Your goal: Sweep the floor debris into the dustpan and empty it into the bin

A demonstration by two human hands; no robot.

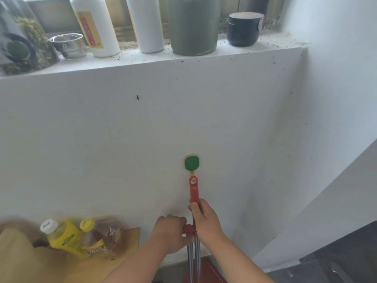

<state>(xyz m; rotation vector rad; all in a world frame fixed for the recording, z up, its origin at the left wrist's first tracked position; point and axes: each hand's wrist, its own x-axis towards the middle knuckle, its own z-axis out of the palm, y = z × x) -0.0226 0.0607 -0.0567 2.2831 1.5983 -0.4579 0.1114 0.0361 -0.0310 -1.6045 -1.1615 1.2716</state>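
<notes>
while right hand [201, 216] grips red handle [193, 188] under green hook [191, 162], left hand [170, 228] grasps red clip [188, 229]; jar [24, 43] holds dried leaves [35, 31].

No writing is readable: labels on the white bottle [95, 27], yellow bottle [63, 237] and brown bottle [102, 235] (all printed) are too blurred.

The right hand [205, 218] is gripping a red handle [193, 189] whose top end is sitting just under a green wall hook [191, 162]. The left hand [170, 229] is clutching a red clip [188, 229] joining two metal poles [193, 260] that are running down towards a red dustpan [210, 272]. A yellow bottle [63, 236] and a brown bottle [102, 235] are lying to the left. A green jar [193, 25] and a dark pot [243, 29] are standing on the speckled windowsill [204, 56].
</notes>
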